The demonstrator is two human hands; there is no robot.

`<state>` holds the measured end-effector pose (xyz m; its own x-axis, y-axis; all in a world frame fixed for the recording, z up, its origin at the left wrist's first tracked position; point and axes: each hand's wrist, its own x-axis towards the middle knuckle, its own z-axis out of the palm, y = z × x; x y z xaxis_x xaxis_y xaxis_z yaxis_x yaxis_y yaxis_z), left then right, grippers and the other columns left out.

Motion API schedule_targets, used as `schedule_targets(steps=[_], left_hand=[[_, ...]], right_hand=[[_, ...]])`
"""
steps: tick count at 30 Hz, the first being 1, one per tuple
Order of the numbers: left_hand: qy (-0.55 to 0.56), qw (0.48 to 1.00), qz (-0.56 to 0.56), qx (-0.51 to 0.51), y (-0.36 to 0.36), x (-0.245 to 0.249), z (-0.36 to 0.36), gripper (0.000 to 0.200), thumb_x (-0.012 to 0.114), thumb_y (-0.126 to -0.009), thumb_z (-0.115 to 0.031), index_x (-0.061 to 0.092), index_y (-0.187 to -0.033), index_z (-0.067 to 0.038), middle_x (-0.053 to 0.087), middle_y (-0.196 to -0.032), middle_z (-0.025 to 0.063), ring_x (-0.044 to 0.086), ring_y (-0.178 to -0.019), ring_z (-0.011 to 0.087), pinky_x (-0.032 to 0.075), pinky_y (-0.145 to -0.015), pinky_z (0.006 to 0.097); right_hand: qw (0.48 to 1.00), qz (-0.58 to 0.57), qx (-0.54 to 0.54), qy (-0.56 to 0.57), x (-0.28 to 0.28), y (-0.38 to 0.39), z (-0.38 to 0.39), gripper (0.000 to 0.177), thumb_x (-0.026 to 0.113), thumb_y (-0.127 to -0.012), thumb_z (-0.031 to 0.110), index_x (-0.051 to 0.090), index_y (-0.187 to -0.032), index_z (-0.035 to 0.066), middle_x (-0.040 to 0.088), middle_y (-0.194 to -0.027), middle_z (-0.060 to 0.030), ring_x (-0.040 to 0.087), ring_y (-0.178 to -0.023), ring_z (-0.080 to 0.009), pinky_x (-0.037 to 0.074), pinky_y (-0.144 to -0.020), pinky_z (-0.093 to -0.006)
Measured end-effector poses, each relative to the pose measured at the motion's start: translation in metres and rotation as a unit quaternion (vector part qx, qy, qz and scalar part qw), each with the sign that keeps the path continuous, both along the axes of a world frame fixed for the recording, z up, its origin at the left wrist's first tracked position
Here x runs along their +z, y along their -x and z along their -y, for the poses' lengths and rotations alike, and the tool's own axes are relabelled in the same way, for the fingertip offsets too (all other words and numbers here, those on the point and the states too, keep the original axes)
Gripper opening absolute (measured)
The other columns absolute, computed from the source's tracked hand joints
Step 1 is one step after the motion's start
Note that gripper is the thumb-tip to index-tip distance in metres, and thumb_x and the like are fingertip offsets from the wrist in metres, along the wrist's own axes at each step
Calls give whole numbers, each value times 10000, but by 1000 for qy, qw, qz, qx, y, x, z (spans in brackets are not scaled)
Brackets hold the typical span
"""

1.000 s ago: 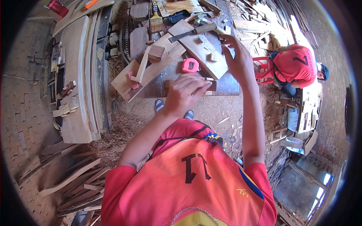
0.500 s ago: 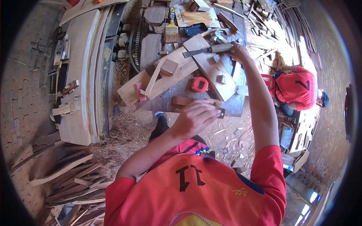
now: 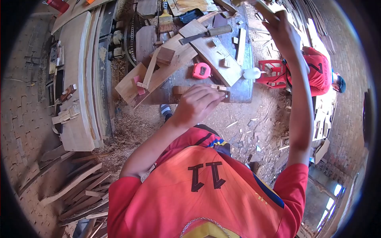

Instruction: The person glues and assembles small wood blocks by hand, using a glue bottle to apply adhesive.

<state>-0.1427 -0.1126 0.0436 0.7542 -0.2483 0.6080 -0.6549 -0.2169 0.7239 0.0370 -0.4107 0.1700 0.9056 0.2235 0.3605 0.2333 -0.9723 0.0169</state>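
Observation:
My left hand [image 3: 198, 103] is closed over a narrow wooden block, probably a wooden hand plane [image 3: 179, 91], at the table's near edge. My fingers hide much of it; a small metal dot shows at its right end. Raised at the upper right, my right hand [image 3: 284, 33] grips the wooden handle of what looks like a hammer [image 3: 265, 12], its head partly cut off by the top edge. Across a board [image 3: 216, 53] lies a chisel [image 3: 218, 31]. A red tape measure [image 3: 201, 70] sits just beyond my left hand, with a white bottle [image 3: 252, 73] to the right.
Wood blocks and a paintbrush [image 3: 165, 20] crowd the table [image 3: 242, 93]. A long bench with planks [image 3: 77, 79] runs along the left. At right, a person in a red shirt [image 3: 319, 71] bends near a red plastic chair [image 3: 274, 75]. Shavings and scraps cover the floor.
My right hand has moved up and right from beside the chisel's handle, now lifting the hammer. The chisel stays on the board. My left hand keeps its hold; the view has shifted slightly.

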Motion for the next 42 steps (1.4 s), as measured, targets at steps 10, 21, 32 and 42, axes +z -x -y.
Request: schedule_targets(steps=[10, 21, 32, 42], left_hand=[[-24, 999, 33, 22, 3, -4, 2, 159, 837, -847, -55, 761, -986, -66, 773, -974, 86, 752, -937, 275, 601, -844, 399], [-38, 997, 43, 42, 10, -2, 7, 130, 850, -850, -66, 751, -933, -59, 777, -922, 87, 764, -961, 285, 600, -860, 392], [-44, 996, 55, 46, 10, -1, 6, 121, 843, -856, -65, 768, -950, -49, 782, -935, 88, 761, -966, 289, 598, -885, 399], [-35, 996, 72, 43, 6, -5, 8, 131, 836, -841, -65, 732, -922, -61, 758, -901, 85, 750, -937, 303, 591, -893, 414]], right_hand=[[960, -134, -50, -241, 19, 270, -57, 454, 790, -933, 135, 591, -1335, 71, 736, -1046, -177, 754, -862, -319, 578, -738, -398], [980, -108, -48, -161, 7, 304, -95, 577, 694, -994, 211, 515, -1543, 228, 638, -963, -79, 688, -739, -310, 514, -606, -457], [980, -16, -10, -198, 10, 315, -101, 575, 762, -923, 39, 563, -1462, 55, 701, -1186, -195, 735, -914, -392, 570, -739, -456], [978, 60, -28, -200, 24, 311, -104, 559, 774, -906, 57, 605, -1438, 91, 709, -1179, -164, 733, -906, -376, 572, -703, -442]])
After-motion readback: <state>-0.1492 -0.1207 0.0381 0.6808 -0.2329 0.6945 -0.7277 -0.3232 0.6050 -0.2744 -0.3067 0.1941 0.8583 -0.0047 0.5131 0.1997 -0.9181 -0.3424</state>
